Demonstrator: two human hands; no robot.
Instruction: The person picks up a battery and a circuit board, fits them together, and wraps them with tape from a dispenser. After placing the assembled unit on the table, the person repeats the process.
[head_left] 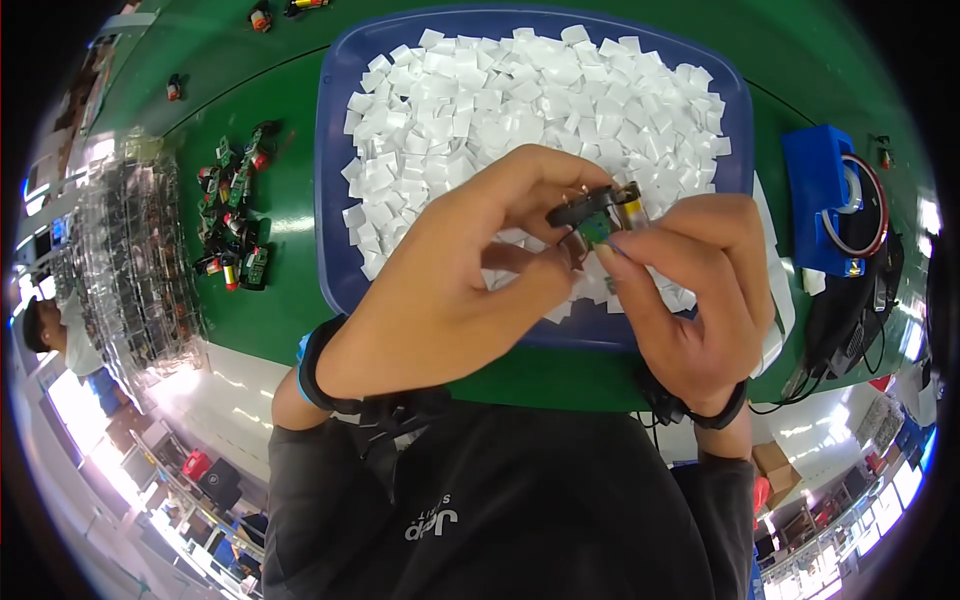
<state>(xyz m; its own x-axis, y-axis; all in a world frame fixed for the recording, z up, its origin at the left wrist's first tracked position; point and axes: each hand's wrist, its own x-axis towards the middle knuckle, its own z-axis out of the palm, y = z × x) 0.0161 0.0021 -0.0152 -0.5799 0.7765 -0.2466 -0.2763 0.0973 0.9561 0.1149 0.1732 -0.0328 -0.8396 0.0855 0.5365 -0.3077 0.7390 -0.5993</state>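
Observation:
Above the near right part of a blue tray, both my hands meet around a small electronic assembly. It has a green circuit board, a black rounded part and a small yellow-and-black cylinder. My left hand grips the assembly by its black part between thumb and fingers. From the other side, my right hand pinches at the board's near edge with thumb and forefinger; whether something small sits in that pinch is hidden. Many small white square pieces fill the tray beneath.
Left of the tray lies a cluster of similar circuit assemblies on the green table. Stacked clear plastic trays stand at the far left. To the right are a blue tape dispenser and a black bag with cables.

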